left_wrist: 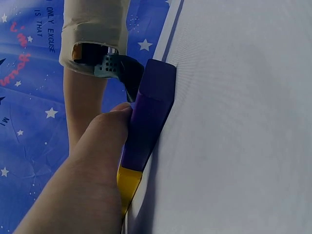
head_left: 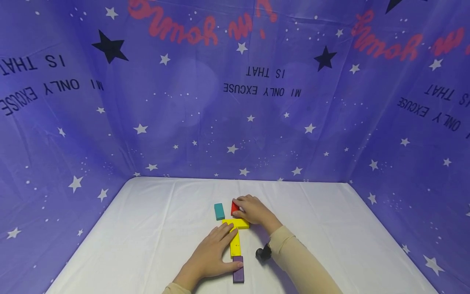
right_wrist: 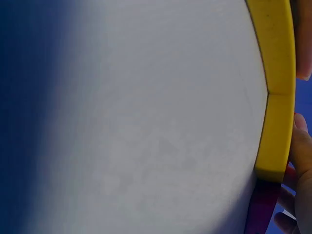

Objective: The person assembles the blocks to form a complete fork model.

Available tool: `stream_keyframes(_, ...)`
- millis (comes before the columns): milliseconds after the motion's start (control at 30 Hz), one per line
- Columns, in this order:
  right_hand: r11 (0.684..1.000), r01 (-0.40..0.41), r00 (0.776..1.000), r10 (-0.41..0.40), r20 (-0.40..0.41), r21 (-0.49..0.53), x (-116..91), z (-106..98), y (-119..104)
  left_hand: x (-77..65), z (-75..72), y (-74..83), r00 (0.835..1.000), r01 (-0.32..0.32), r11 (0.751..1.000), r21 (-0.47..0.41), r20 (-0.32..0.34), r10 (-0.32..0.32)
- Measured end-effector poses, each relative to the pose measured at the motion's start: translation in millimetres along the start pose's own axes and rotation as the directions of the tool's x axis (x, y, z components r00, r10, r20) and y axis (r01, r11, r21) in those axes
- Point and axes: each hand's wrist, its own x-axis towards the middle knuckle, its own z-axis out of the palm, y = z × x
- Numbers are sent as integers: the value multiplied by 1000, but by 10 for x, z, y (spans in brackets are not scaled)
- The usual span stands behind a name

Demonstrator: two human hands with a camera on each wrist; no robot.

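My right hand point(head_left: 255, 210) pinches a red block point(head_left: 234, 209), thumb at its near end and fingertips at its far end. Just in front lies a yellow block point(head_left: 242, 223) set crosswise. A second yellow block point(head_left: 235, 245) runs from its middle toward me, and a purple block point(head_left: 238, 275) continues that line. Over these spreads my left hand point(head_left: 211, 257), its fingertips on the yellow blocks and its thumb on the purple block point(left_wrist: 146, 122). In the right wrist view the purple block point(right_wrist: 263, 209) meets the yellow end to end.
A teal block point(head_left: 219, 211) lies left of the red one, beyond the crosswise yellow block. White cloth point(head_left: 154, 237) covers the table. Purple star-printed fabric point(head_left: 205, 134) walls the back and both sides. A black wrist device point(head_left: 263, 253) hangs below the right sleeve.
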Motion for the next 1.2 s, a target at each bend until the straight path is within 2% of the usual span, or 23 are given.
stream_keyframes(900, 1000, 1, 1000, -1, 10, 28, -88, -11, -61, 10, 8, -16, 1000, 0, 1000, 1, -7, 0)
stream_keyframes(1200, 1000, 13, 1000, -12, -11, 18, -116, 16, -59, 2, -2, 0, 1000, -2, 1000, -1, -10, 2)
